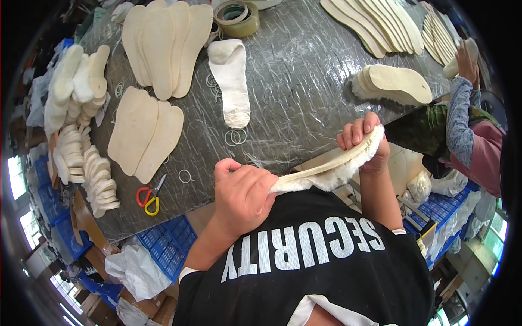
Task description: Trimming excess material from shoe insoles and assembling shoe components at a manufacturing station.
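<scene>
Your left hand [243,196] and right hand [365,142] grip the fleecy insole [329,169] at both ends, by the near edge of the table [304,76]; seemingly light and pliable, it suits that hold. That edge looks the nearest obstacle; scissors [150,199] lie on the table's left, an insole stack [396,84] on its right.

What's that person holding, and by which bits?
A fluffy insole, by both ends: left grip on one, right grip on the other.

Lone fisheye view from wearer's head: looks steeply down over near edge of desk [304,98], close range, also catching wearer's shirt [348,288] before desk.
</scene>
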Demonstrator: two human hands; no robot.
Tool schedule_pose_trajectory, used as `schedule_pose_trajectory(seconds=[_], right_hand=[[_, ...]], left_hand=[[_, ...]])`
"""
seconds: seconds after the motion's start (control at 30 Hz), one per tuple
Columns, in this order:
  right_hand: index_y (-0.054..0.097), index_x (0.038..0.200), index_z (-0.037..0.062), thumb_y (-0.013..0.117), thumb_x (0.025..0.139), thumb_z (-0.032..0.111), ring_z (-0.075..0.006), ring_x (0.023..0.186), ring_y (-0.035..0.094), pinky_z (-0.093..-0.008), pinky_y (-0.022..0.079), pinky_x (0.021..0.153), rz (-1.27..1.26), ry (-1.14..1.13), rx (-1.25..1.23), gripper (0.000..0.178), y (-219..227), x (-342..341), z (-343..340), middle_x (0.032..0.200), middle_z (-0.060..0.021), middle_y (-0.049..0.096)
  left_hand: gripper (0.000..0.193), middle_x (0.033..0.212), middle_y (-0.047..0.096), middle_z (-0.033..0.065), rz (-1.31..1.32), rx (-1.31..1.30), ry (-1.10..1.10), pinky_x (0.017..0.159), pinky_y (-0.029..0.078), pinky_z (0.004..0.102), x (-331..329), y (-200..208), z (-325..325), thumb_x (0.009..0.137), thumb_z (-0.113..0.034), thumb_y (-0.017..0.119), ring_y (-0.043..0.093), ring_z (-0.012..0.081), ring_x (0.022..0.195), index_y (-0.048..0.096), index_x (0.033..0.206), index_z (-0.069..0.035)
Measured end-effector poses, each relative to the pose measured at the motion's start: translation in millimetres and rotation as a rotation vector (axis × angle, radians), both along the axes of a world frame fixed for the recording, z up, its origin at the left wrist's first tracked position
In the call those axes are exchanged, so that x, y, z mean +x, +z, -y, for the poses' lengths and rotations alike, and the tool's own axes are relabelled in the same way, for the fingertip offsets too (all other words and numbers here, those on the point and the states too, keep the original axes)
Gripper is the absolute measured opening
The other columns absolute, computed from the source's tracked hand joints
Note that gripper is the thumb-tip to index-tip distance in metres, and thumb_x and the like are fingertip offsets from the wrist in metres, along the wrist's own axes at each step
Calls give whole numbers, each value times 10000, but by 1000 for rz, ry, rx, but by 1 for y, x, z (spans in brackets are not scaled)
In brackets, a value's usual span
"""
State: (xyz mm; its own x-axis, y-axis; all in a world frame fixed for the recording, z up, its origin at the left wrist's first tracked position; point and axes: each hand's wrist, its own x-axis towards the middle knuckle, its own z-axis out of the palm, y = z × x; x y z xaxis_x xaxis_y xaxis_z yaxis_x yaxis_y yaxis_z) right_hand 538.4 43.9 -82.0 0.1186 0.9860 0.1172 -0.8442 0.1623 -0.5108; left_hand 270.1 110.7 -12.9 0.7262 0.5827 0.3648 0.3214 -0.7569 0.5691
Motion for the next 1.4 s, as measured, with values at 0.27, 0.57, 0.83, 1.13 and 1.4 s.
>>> schedule_pose_trajectory(seconds=[0.27, 0.57, 0.83, 1.13, 1.4], right_hand=[[520, 1107, 60, 580, 681, -52, -290, 1052, 525, -410, 403, 960, 1012, -550, -202, 445, 1, -14, -7, 1108, -136, 559], [592, 815, 164, 723, 672, 210, -179, 916, 510, -428, 303, 913, 2087, -260, 55, 200, -7, -71, -11, 857, 52, 571], [584, 788, 169, 628, 702, 168, -150, 933, 512, -443, 275, 932, 2183, -287, 67, 96, -19, -83, -8, 846, 65, 569], [602, 785, 189, 644, 692, 162, -138, 999, 519, -445, 236, 939, 2167, -365, 227, 106, -43, -86, -2, 947, 90, 619], [582, 771, 192, 635, 714, 172, -144, 1031, 510, -454, 208, 973, 2180, -363, 118, 81, -44, -97, -11, 931, 82, 609]], left_hand=[[272, 787, 627, 73, -152, -38, 10, 621, 418, 364, 5, -28, 2, 638, -46, 725, 592, 254, 698, 603, 881, -41], [281, 798, 623, 69, -163, -18, 116, 610, 426, 366, 5, -74, 4, 642, -31, 725, 585, 252, 694, 601, 893, -46], [281, 792, 621, 60, -171, -82, 191, 617, 433, 364, 3, -88, 2, 636, -32, 717, 591, 250, 696, 582, 880, -63], [293, 858, 642, 59, -164, -51, 219, 657, 453, 355, 3, -104, -3, 634, -37, 700, 614, 239, 773, 600, 908, -63], [303, 870, 651, 39, -155, -21, 234, 663, 436, 352, 5, -110, -4, 624, -48, 685, 614, 226, 773, 612, 917, -78]])
